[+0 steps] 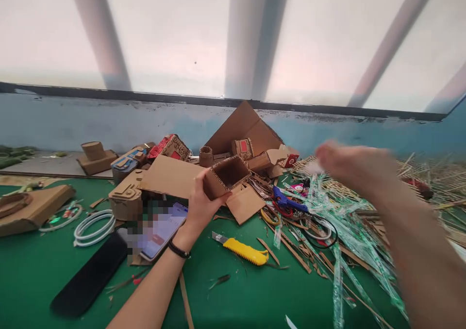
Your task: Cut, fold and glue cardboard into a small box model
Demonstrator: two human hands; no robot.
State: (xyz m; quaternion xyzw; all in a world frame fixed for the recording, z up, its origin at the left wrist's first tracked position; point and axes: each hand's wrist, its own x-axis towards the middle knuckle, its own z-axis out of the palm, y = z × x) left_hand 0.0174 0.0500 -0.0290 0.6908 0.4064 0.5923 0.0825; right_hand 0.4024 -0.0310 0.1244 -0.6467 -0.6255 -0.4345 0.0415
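My left hand [200, 205] grips a small open cardboard box [226, 176] by its near left corner and holds it just above the green table [255, 295]. My right hand [351, 166] is raised at the right and smeared by motion. Something pale shows at its fingertips, but I cannot make it out. Below it lie a blue glue gun [287, 202] and a heap of clear plastic strips [338, 232]. A yellow utility knife [243, 250] rests on the table in front of the box.
Cardboard models and scraps [171, 159] pile up behind the box against the blue wall. A phone [163, 229], a black flat case [91, 275] and white coiled tubing [92, 224] lie at the left. Wooden sticks [429, 178] cover the far right.
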